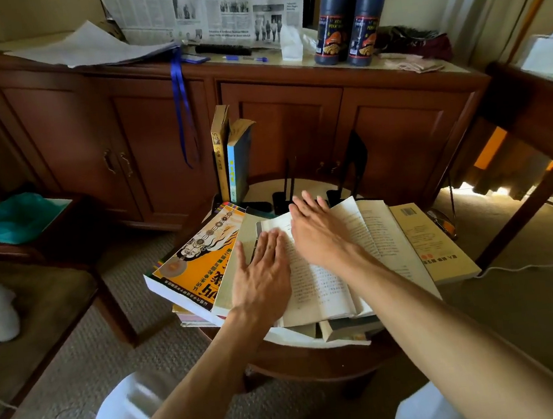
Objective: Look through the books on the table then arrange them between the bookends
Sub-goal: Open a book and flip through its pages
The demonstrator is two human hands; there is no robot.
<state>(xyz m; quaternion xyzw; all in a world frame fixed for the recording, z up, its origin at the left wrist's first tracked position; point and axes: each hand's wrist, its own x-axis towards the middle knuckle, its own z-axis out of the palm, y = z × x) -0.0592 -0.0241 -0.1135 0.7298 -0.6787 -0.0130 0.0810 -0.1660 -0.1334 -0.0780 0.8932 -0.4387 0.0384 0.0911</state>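
Both my hands are down flat on the open book (313,274), which lies on top of the pile on the small round bench (319,359). My left hand (262,266) presses the left-hand page, fingers straight and spread wide, thumb out toward the orange book (198,263). My right hand (315,230) reaches further across the gutter, fingers straight and fanned, its fingertips up at the top edge of the pages. Neither hand grips anything; they only rest on the paper.

The orange book lies flat just left of the open one, its corner tucked under it, and more books show beneath both. A cream book (434,243) lies flat on the right, back cover up, partly under the open book's right pages.

At the far side of the bench two books already stand upright: a yellow-spined book (221,153) and a blue-spined book (237,165), touching each other. To their right stand black bookends (354,162), the one at right leaning, thin uprights near the middle.

Behind all this runs a wooden cabinet (293,128) with dark bottles (348,22) and a newspaper (207,7) on top.
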